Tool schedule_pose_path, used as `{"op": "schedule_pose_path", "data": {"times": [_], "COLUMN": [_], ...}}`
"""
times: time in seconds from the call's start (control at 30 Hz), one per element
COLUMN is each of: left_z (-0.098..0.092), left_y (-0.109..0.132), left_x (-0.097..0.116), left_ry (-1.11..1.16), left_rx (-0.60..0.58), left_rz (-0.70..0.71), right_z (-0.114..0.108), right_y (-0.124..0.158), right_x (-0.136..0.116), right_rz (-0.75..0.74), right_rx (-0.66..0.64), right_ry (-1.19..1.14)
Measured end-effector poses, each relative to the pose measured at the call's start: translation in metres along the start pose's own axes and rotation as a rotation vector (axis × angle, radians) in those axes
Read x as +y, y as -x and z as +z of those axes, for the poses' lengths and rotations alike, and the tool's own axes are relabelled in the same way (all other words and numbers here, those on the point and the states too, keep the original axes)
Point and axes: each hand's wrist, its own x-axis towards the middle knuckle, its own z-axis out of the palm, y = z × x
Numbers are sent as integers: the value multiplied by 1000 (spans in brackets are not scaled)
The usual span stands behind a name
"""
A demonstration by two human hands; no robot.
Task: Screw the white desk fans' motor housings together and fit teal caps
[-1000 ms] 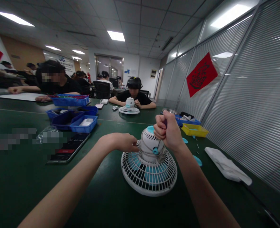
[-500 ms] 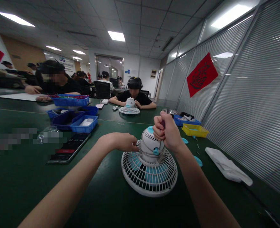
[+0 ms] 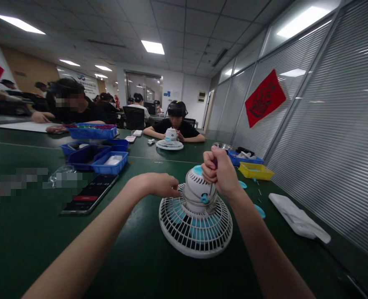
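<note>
A white and light-blue fan [image 3: 199, 243] lies grille-down on the green table, its motor housing pointing up. A cord is wound around that housing, and a blue knob [image 3: 204, 198] sticks out toward me. My right hand [image 3: 217, 170] is closed in a fist around a screwdriver [image 3: 211, 188]. Its thin shaft runs down to the side of the housing; the tip is hard to make out. At the left side of the housing, my left hand [image 3: 163, 185] steadies the fan with bent fingers, the fingertips partly hidden.
Blue bins [image 3: 111, 162] and a phone [image 3: 92, 195] are on the left. On the right lie a yellow tray [image 3: 256, 170], blue caps [image 3: 260, 211], small screws and a white plastic part [image 3: 297, 216]. Across the table a person sits behind another fan [image 3: 169, 144].
</note>
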Motion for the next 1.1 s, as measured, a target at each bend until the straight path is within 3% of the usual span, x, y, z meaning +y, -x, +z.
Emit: {"op": "schedule_pose_path", "data": {"times": [0.77,1.1], "left_z": [0,-1], "left_y": [-1,1], "left_x": [1,1], "left_ry": [-18,-17], "left_rx": [0,-3], "left_rz": [0,4], "right_z": [-6,-7], "right_y": [-5,-6], "right_x": [5,8], "right_rz": [19,-50], "right_rx": [161,215], "right_ry": [-77,-86]}}
